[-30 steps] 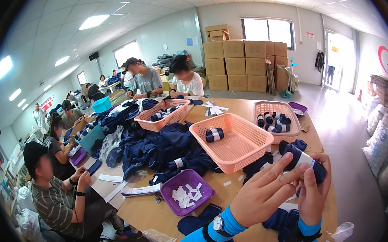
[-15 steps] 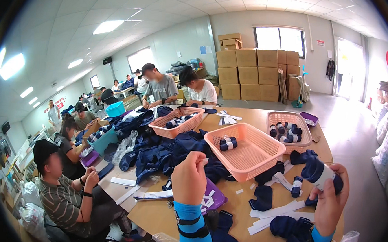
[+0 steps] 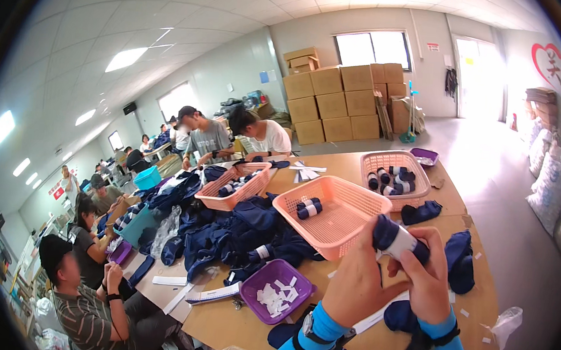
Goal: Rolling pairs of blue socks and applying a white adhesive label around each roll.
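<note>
A rolled pair of navy socks with a white paper band [image 3: 398, 240] is held up over the right part of the table. My right hand [image 3: 431, 271] is closed round it from the right, thumb on the band. My left hand [image 3: 355, 285] is closed against its left side, with some fingers hidden behind the roll. Just beyond my hands stands a pink basket [image 3: 346, 217] with banded sock rolls [image 3: 309, 208] in it. Left of my left forearm, a purple tray [image 3: 266, 273] holds small white labels [image 3: 277, 298]. Loose navy socks [image 3: 460, 260] lie right of my hands.
A heap of navy socks [image 3: 224, 236] covers the table's middle left. Two more pink baskets, one left [image 3: 217, 201] and one at the far right [image 3: 369, 160], hold rolls. White paper strips [image 3: 217, 293] lie near the front edge. A co-worker [image 3: 86, 308] sits at left; cartons [image 3: 331, 107] are stacked behind.
My hands were apart and have come together at the roll. The left hand moved right and the right hand moved left with the roll. The view has shifted to the right.
</note>
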The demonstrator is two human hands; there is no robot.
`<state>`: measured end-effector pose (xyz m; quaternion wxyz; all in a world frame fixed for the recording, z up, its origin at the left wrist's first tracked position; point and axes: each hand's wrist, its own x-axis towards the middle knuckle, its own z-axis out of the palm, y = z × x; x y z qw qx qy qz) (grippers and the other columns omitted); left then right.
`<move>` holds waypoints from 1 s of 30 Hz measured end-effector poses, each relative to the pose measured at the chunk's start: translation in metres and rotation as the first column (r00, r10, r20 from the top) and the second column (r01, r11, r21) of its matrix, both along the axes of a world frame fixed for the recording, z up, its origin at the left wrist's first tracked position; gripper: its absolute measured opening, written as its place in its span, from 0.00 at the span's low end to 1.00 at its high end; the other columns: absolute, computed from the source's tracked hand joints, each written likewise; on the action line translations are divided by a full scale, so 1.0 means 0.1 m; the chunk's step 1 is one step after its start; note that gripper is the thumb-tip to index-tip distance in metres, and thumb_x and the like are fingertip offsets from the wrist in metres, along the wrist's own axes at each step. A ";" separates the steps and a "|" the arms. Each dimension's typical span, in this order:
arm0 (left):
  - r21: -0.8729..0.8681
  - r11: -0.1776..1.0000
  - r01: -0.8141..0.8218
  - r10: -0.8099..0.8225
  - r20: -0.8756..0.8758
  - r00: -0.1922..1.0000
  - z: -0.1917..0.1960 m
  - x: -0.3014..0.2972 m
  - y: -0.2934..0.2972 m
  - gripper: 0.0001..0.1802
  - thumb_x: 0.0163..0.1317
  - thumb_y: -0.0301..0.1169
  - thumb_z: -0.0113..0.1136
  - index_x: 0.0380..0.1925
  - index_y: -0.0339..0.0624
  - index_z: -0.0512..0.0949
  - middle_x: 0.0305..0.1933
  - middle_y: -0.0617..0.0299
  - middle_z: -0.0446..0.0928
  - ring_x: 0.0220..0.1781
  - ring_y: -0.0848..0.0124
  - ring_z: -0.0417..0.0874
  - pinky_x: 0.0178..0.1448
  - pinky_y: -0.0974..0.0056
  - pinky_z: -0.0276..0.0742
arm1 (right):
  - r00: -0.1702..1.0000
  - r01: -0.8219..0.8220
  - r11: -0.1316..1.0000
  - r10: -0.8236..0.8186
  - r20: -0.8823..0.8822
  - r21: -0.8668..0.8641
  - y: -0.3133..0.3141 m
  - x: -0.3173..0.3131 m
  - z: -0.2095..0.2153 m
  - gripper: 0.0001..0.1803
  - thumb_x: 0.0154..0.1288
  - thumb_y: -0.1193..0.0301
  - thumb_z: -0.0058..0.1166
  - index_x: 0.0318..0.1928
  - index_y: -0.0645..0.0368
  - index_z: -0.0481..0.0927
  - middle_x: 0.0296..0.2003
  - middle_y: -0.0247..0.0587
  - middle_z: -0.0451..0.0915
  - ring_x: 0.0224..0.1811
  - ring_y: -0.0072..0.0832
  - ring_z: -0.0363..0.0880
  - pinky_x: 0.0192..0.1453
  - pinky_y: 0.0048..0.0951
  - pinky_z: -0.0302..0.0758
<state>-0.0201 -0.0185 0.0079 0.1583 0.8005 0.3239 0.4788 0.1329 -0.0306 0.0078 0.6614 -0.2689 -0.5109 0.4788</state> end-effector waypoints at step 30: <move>0.005 0.950 -0.312 0.240 -0.651 0.720 -1.10 -0.58 -1.25 0.29 0.62 0.41 0.78 0.60 0.41 0.83 0.65 0.54 0.82 0.69 0.45 0.79 0.71 0.45 0.76 | 0.828 0.553 0.737 -0.540 -0.153 0.389 -0.61 1.33 0.37 0.12 0.82 0.72 0.50 0.54 0.66 0.84 0.32 0.35 0.79 0.28 0.16 0.71 0.33 0.17 0.66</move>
